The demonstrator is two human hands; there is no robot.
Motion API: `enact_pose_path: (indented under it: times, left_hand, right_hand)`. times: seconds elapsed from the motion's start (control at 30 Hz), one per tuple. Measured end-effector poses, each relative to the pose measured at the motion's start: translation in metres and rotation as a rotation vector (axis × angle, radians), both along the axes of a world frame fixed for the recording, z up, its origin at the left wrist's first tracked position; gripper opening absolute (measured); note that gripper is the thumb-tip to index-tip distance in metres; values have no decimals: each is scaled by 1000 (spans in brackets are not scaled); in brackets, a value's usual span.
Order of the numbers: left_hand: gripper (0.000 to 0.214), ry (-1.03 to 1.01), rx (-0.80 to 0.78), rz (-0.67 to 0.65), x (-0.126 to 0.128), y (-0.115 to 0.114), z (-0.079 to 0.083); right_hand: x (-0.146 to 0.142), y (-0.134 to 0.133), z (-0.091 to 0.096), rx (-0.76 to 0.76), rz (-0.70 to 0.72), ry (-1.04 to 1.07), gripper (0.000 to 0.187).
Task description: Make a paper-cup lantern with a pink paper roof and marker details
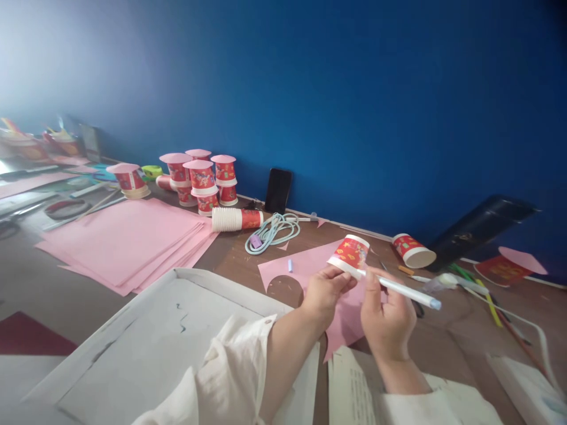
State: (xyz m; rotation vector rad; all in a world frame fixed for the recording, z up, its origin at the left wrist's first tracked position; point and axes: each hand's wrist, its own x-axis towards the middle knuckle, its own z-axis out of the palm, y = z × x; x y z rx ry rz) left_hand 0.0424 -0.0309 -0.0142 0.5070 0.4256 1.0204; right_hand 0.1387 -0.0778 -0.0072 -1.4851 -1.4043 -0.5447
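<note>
My left hand (pixel 325 293) grips a red patterned paper cup (pixel 349 252) by its white rim, the rim turned down toward me. In my right hand (pixel 390 307) is a white marker pen (pixel 407 290), its tip end at the cup's rim and its pale blue end pointing right. Beneath both hands lies a pink paper sheet (pixel 305 262) with a round piece cut out of it. A small pale blue pen cap (pixel 290 265) rests on that sheet, left of the cup.
Stacked cups with pink discs (pixel 199 177) stand by the blue wall. Nearby are nested cups (pixel 234 219), a coiled cable (pixel 274 233), a phone (pixel 279 189), pink sheets (pixel 128 236) and a white box lid (pixel 155 330). Rightward lie another cup (pixel 410 249) and a black cylinder (pixel 482 227).
</note>
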Motion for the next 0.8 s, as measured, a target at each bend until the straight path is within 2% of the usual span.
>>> enact_pose_path:
  times: [0.13, 0.4, 0.8]
  left_hand:
    - [36, -5, 1, 11, 0, 0, -1]
    - [36, -1, 21, -2, 1, 0, -2]
    - [36, 25, -18, 26, 0, 2, -1]
  right_hand:
    - [-2, -2, 2, 30, -23, 14, 20]
    - [-3, 0, 1, -42, 38, -20, 19]
    - [-2, 1, -1, -70, -28, -21, 24]
